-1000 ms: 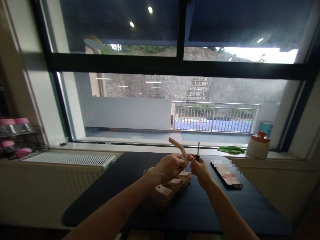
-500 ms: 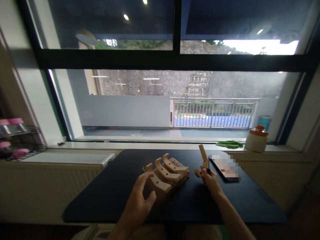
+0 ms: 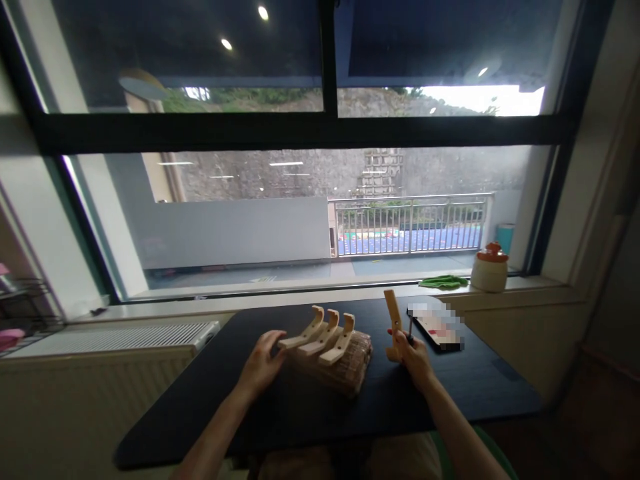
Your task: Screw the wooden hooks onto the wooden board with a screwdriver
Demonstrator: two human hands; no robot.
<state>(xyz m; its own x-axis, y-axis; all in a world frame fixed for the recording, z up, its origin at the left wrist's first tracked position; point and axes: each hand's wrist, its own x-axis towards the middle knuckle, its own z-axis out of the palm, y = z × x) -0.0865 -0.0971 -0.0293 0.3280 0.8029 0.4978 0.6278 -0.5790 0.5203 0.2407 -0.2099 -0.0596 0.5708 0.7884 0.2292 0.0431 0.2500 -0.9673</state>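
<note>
A wooden rack with three curved hooks (image 3: 326, 347) stands tilted up on the dark table (image 3: 320, 407). My left hand (image 3: 260, 365) presses against the rack's left end, fingers curled on it. My right hand (image 3: 413, 352) is closed on a single loose wooden hook (image 3: 394, 320), held upright right of the rack, together with a thin dark screwdriver (image 3: 409, 328).
A flat dark tray or device (image 3: 435, 328) lies at the table's back right. On the windowsill stand a cream jar with an orange lid (image 3: 489, 270) and a green cloth (image 3: 443, 282). A white radiator (image 3: 110, 337) runs at left, beside a wire rack.
My left hand let go of the loose hook, dropped, then took the rack's left end and tipped it up. My right hand kept the hook and moved right.
</note>
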